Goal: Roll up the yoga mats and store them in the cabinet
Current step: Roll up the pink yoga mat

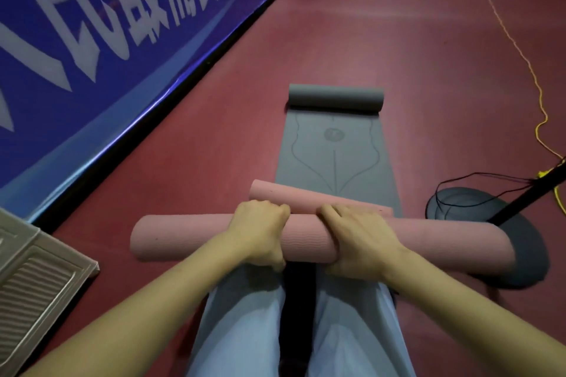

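Two hands [306,236] grip pink mat [183,239], banner [92,24] text blurred

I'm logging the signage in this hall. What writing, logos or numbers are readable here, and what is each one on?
"民", "最", "需要的地方": large white Chinese characters on the blue banner along the left wall; cut off and motion-blurred, so the reading is tentative and the rest is illegible.
Grey yoga mat: a round emblem and alignment lines, no readable text.
Pink rolled mat, gripped by the left hand and right hand: no writing visible.

A blue banner [92,40] with white lettering lines the red floor [428,55]; a yellow cord [517,49] trails toward a round black stand base [459,205].
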Motion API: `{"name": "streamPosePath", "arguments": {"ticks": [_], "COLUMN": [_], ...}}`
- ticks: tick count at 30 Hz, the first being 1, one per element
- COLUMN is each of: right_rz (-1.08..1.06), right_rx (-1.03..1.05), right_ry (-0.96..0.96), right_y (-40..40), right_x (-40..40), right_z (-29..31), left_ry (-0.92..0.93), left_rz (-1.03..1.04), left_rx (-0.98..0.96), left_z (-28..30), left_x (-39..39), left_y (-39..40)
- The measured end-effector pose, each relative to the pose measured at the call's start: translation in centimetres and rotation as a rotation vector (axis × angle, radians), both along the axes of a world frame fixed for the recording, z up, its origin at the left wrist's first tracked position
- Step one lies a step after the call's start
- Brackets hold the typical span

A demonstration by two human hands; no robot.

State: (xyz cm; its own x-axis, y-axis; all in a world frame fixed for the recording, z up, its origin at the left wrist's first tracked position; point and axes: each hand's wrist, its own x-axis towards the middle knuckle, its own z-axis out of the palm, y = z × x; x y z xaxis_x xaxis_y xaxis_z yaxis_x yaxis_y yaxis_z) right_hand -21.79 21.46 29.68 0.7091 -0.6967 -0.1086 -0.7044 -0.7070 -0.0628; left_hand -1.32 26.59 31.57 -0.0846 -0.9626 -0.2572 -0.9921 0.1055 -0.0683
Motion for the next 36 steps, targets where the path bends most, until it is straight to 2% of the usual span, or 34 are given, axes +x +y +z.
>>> {"name": "streamPosePath", "arguments": {"ticks": [2,6,9,15,19,22,28,32,36], "right_rz": [-0.003,-0.019,-0.032,-0.041,-0.046,-0.033,-0.039,-0.097,-0.100], "right_rx": [-0.031,0.124,0.189,-0.066,0.014,0.074,-0.067,0.068,0.198], "right_ry": [-0.005,0.084,0.096,0.002,0.060,0.106,-0.014,0.116,0.149], "right_y": [0.3,-1.5,-2.6,-0.9,-2.7,-3.6,-2.4,-5.1,-6.9], "right_x": [-0.2,1.2,1.8,0.6,1.4,2.0,0.4,1.8,2.5], "right_z": [-0.1,1.9,2.6,-1.6,0.0,1.2,-1.5,0.6,1.4], "left_ry": [-0.006,0.060,0.010,-0.013,0.046,0.023,0.011,0.054,0.029], "left_rz": [-0.008,0.068,0.049,0.009,0.082,0.080,0.025,0.076,0.049], "left_rx": [0.040,-0.023,-0.047,0.069,-0.028,-0.015,0.091,0.016,-0.031], "left_z": [0.4,-0.8,-1.3,0.5,-1.4,-1.4,-0.6,-1.9,-2.9], "left_x": [0.1,-0.1,0.1,1.0,0.3,0.6,1.2,1.1,1.4], "left_y": [-0.3,0.9,1.1,-1.8,-0.3,-0.9,-3.7,-3.2,-2.8]}}
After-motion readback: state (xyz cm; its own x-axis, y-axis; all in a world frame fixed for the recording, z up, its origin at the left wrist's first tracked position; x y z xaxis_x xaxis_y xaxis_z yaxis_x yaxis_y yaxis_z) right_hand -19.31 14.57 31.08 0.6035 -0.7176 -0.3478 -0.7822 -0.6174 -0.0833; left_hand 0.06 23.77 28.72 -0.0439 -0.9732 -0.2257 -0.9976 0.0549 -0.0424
